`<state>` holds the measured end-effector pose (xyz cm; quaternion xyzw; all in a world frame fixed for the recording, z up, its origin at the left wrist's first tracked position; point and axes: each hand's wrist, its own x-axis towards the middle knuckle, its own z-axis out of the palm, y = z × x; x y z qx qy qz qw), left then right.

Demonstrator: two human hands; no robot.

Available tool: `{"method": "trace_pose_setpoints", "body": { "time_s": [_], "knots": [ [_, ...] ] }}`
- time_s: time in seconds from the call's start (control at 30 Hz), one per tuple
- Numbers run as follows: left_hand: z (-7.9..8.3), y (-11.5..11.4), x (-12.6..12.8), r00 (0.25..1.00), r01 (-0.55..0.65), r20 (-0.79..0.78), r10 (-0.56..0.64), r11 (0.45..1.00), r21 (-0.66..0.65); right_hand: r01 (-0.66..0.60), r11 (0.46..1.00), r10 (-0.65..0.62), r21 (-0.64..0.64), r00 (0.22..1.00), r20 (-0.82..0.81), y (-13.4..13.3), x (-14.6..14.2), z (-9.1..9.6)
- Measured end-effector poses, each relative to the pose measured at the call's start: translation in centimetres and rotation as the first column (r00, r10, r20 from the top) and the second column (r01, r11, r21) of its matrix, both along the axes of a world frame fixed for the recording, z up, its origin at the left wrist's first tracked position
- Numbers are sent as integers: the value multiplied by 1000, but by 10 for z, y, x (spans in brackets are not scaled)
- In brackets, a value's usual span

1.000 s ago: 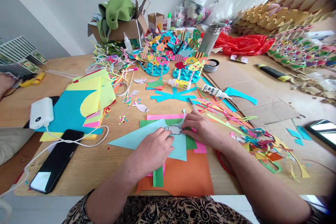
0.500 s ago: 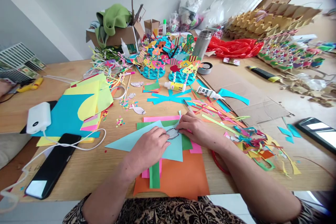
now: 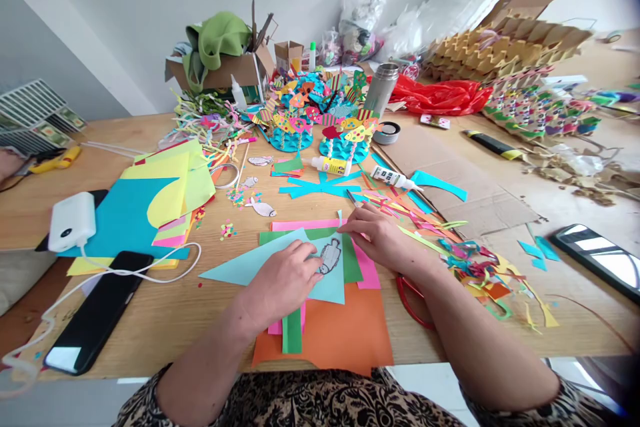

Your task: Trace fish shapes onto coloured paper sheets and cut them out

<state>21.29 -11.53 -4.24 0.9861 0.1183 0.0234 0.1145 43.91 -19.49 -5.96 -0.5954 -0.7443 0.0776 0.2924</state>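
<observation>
My left hand (image 3: 286, 275) rests on a light blue paper sheet (image 3: 265, 260), fingers bent and apart. Its fingertips touch the edge of a grey fish cutout (image 3: 330, 256) with dark outlines, lying on the blue sheet. At the sheet's upper right corner is my right hand (image 3: 376, 235), fingers loosely spread and just off the fish's tail. A thin grey pointed tip (image 3: 352, 198) juts out beyond this hand; the rest of it is hidden. Green paper (image 3: 353, 265), pink paper (image 3: 369, 275) and orange paper (image 3: 345, 333) lie beneath the blue sheet.
A red loop handle (image 3: 411, 307) lies by my right forearm. Paper scraps (image 3: 493, 267) and a phone (image 3: 600, 255) are rightward. Glue bottles (image 3: 332, 165), paper fish decorations (image 3: 345, 127) and a steel flask (image 3: 383, 90) stand farther back. Leftward are a phone (image 3: 97, 313) and a power bank (image 3: 73, 219).
The fish cutout has turned from lying sideways to pointing its tail up and away. My right hand has moved off it slightly, while my left hand stays nearly in place.
</observation>
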Motion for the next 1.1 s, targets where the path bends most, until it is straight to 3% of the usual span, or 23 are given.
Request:
{"method": "trace_pose_setpoints", "body": {
  "time_s": [0.17, 0.4, 0.73, 1.1],
  "knots": [
    [0, -4, -3, 999, -11, -39, 12, 1000, 15, -86, 989, 86, -117, 996, -8, -3, -1, 7],
    [-3, -25, -5, 996, -48, -70, 57, 991, 126, -118, 982, 128, -149, 990, 54, -3, -5, 0],
    [-20, -68, 18, 917, -399, 58, 395, 904, 156, -65, 995, 72, -76, 993, 89, -3, -13, 0],
    [-27, -80, 25, 889, -458, 101, 447, 872, 173, -2, 999, 10, -51, 987, 161, 4, -8, -15]
  ]
}}
